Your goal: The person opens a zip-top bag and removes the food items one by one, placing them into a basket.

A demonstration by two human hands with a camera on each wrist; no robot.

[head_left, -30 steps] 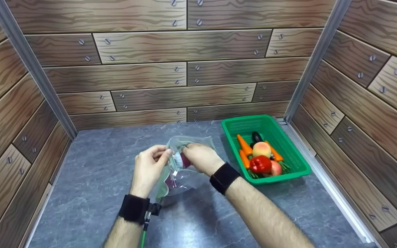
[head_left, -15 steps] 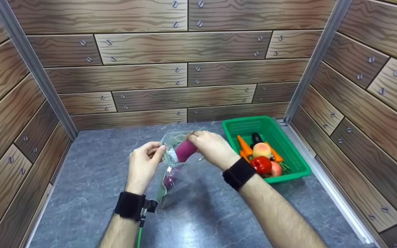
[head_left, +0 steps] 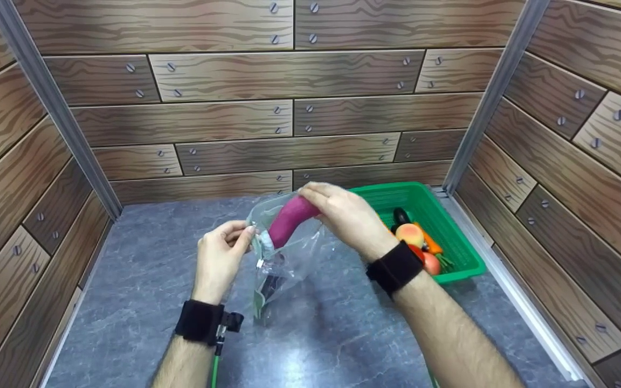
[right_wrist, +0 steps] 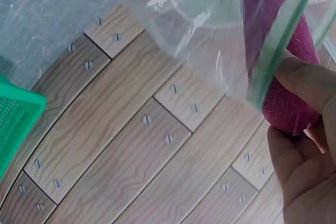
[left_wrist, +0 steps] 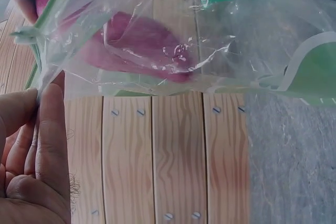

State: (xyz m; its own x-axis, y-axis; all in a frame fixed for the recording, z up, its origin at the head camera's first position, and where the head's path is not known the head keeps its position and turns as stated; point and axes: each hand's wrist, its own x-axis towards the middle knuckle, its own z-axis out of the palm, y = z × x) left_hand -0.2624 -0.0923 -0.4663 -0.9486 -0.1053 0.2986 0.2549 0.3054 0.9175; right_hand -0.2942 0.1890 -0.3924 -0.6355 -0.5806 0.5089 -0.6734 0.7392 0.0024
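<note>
A long curved sweet potato (head_left: 289,220) with magenta skin stands partly inside a clear zip bag (head_left: 299,258) with pale green edging. My right hand (head_left: 343,213) grips its upper end, which pokes out past the green zip strip in the right wrist view; thumb and fingers (right_wrist: 302,80) lie on either side of it. At the bag's left rim, my left hand (head_left: 223,250) pinches the plastic between thumb and fingertips. Through the film in the left wrist view, the lower end of the sweet potato (left_wrist: 139,45) shows inside the bag.
A green plastic basket (head_left: 464,253) stands at the right. In it lie a dark eggplant (head_left: 400,215), a peach (head_left: 409,235), a reddish round fruit (head_left: 432,264) and carrots (head_left: 430,241); my right arm hides part. Wood-patterned walls (head_left: 224,118) enclose the grey tabletop (head_left: 143,269).
My right hand has risen up and to the right with the sweet potato, so more of it shows above the bag. My left hand has shifted slightly left, keeping its pinch on the rim.
</note>
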